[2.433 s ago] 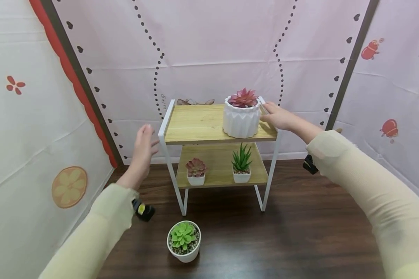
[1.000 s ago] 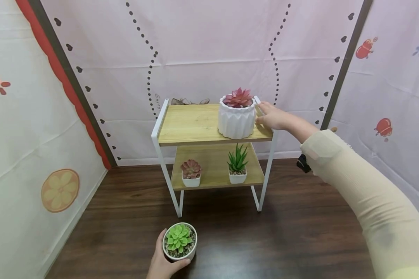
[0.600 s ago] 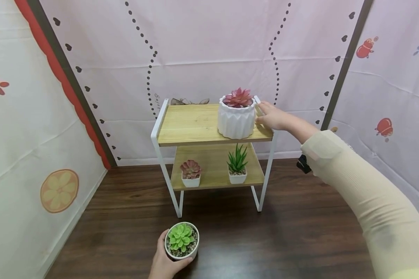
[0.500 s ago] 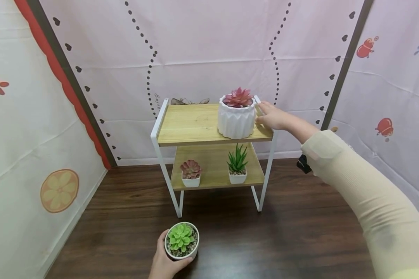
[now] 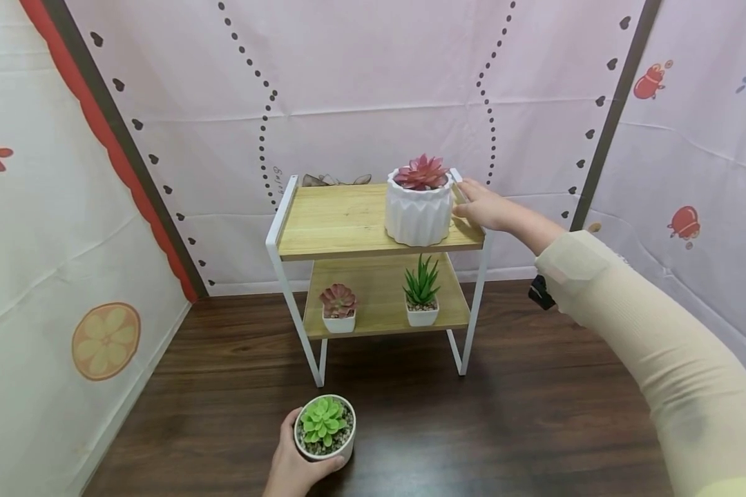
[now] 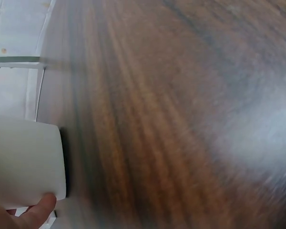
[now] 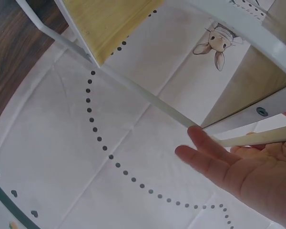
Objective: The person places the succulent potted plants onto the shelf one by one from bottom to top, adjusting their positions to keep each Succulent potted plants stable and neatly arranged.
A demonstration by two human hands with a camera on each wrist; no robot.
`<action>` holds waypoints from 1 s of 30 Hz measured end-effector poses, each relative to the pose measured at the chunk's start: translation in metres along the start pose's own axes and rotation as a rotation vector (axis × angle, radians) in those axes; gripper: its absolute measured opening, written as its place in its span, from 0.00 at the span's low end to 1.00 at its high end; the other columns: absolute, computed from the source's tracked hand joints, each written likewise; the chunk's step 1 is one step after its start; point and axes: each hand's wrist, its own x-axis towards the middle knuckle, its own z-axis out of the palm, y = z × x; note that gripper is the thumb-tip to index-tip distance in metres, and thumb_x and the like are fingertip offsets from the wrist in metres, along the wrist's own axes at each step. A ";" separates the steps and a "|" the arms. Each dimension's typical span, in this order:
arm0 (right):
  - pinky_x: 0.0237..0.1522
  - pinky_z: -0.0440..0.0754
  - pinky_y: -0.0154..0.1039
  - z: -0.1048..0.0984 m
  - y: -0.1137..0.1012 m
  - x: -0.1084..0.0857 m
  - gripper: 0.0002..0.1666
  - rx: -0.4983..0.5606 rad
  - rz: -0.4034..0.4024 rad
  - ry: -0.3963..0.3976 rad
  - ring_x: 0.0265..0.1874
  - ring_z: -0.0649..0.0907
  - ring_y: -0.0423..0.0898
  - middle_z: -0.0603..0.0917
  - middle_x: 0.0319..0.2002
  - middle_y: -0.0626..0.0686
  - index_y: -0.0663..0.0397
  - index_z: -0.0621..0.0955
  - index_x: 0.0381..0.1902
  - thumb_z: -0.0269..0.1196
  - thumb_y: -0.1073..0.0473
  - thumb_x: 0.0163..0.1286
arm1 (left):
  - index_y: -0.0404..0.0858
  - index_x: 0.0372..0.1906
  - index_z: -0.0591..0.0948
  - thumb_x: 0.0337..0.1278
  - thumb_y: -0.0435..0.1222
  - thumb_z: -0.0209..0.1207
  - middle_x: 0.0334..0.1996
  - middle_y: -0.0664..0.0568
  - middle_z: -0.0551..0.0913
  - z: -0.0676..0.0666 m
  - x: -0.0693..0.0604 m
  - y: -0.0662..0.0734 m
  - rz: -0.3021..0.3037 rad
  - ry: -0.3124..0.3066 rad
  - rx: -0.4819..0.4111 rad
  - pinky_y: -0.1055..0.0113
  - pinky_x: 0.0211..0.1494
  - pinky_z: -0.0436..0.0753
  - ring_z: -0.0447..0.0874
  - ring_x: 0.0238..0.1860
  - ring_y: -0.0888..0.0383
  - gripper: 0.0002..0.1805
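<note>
My left hand [image 5: 295, 461] grips a round white pot with a light green succulent [image 5: 323, 422] in front of the shelf. The pot's side [image 6: 26, 162] shows in the left wrist view with a finger at its lower edge, its base at or very near the floor. At the top right of a two-tier wooden shelf [image 5: 336, 217], my right hand [image 5: 486, 207] holds the white side rail [image 7: 167, 107] between thumb and fingers. Just left of that hand stands a large ribbed white pot with a pink succulent [image 5: 419, 207], partly hiding the fingertips.
On the lower tier sit a small square pot with a reddish succulent [image 5: 338, 307] and another with a spiky green plant [image 5: 421, 293]. Printed cloth [image 5: 360, 83] hangs behind and on both sides. The floor [image 5: 534, 414] is dark wood.
My left hand has come down from beside the shelf's left side and taken hold of the green succulent's pot. The right hand has stayed at the rail. The head view has shifted slightly.
</note>
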 end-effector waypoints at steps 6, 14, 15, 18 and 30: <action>0.67 0.44 0.59 0.000 -0.001 0.000 0.36 0.000 0.002 0.000 0.69 0.46 0.62 0.43 0.70 0.66 0.68 0.50 0.69 0.46 0.59 0.68 | 0.34 0.62 0.59 0.20 0.45 0.77 0.53 0.38 0.73 -0.011 0.005 0.014 0.007 -0.029 0.018 0.52 0.52 0.71 0.72 0.53 0.45 0.56; 0.67 0.44 0.59 0.000 -0.001 0.000 0.35 0.016 -0.002 0.009 0.69 0.46 0.63 0.43 0.70 0.66 0.68 0.50 0.69 0.46 0.60 0.68 | 0.36 0.62 0.60 0.22 0.47 0.76 0.53 0.41 0.73 -0.031 0.018 0.044 0.069 -0.040 0.038 0.51 0.53 0.71 0.73 0.53 0.46 0.55; 0.67 0.44 0.59 0.000 -0.001 -0.001 0.35 0.018 -0.004 0.012 0.69 0.46 0.63 0.43 0.70 0.66 0.69 0.51 0.69 0.46 0.60 0.68 | 0.36 0.62 0.60 0.22 0.47 0.76 0.53 0.41 0.74 -0.034 0.021 0.048 0.084 -0.041 0.047 0.51 0.53 0.71 0.73 0.53 0.46 0.55; 0.67 0.44 0.59 0.000 -0.001 -0.001 0.35 0.026 -0.008 0.018 0.69 0.46 0.63 0.44 0.70 0.66 0.69 0.51 0.68 0.46 0.61 0.67 | 0.36 0.61 0.61 0.22 0.48 0.76 0.52 0.41 0.74 -0.041 0.028 0.059 0.123 -0.044 0.076 0.51 0.52 0.72 0.73 0.53 0.46 0.54; 0.67 0.43 0.59 0.001 -0.001 -0.001 0.36 0.025 0.014 0.013 0.69 0.45 0.62 0.42 0.70 0.66 0.67 0.49 0.69 0.46 0.59 0.68 | 0.35 0.61 0.60 0.24 0.47 0.75 0.53 0.39 0.73 -0.078 0.058 0.115 0.274 -0.029 0.127 0.48 0.53 0.72 0.73 0.53 0.44 0.53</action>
